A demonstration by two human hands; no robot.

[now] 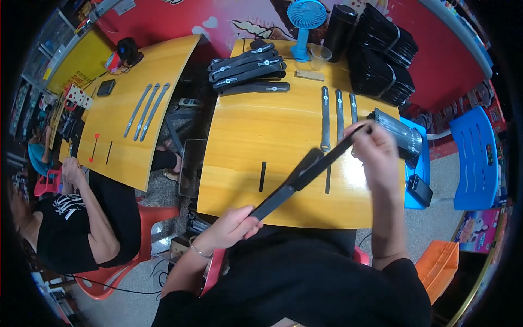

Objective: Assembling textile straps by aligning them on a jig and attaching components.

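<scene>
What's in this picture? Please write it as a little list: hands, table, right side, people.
Left hand: holds lower end of dark strap
Right hand: holds its upper end; blurred
Table: strap pile, three straps, blue fan, other things
Right side: blue chair, orange crate
Person: on the left, sitting at another table

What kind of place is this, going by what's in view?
Probably a small workroom, perhaps inside a shop: dark straps are piled on the near yellow table, banded black bundles sit at its far right corner, and another person sits at a second yellow table with more straps laid out.
</scene>
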